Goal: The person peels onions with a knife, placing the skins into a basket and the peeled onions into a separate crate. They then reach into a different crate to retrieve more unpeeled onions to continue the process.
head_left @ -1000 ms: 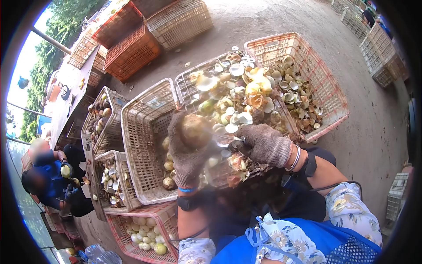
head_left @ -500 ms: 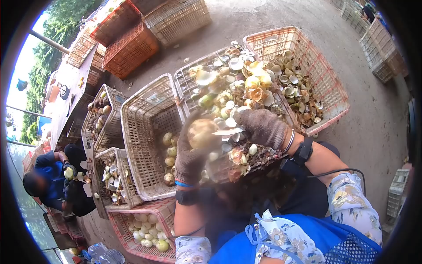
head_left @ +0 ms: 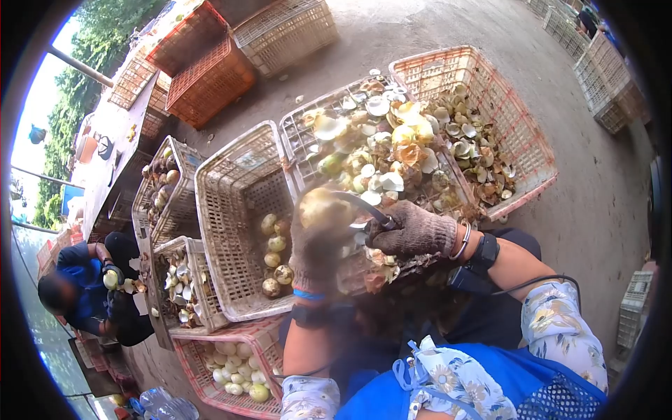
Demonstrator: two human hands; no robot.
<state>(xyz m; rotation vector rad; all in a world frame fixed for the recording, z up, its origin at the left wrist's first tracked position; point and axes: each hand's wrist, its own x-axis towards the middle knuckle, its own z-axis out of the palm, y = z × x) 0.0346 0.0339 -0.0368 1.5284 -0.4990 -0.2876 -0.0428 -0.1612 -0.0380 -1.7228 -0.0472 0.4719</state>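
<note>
On our left the pale crate (head_left: pixel 234 175) is holding a few peeled fruits (head_left: pixel 277 243) at its bottom. Just right of it we are cupping one round fruit (head_left: pixel 318 204) in our gloved left hand (head_left: pixel 316 252), fingers curled tight around its lower half, above the near end of the crate of peelings (head_left: pixel 294 143). We are judging it firm and fairly heavy for its size, tough-skinned rather than fragile, and probably damp and slippery where it is cut, so we are taking it low and from behind, leaving the top free for the blade. The curved knife (head_left: pixel 364 205) is arching over the fruit's top, its handle clamped in our right hand (head_left: pixel 413 231), which is closed into a fist. Motion is blurring the fruit and the left glove, so we are not making out how much skin is on it or exactly where the edge is touching. The handle is hiding inside the right glove, the peelings (head_left: pixel 392 150) are covering their crate's floor, and the dark lens rim is cutting off the stacked crates (head_left: pixel 602 84) at far right.
</note>
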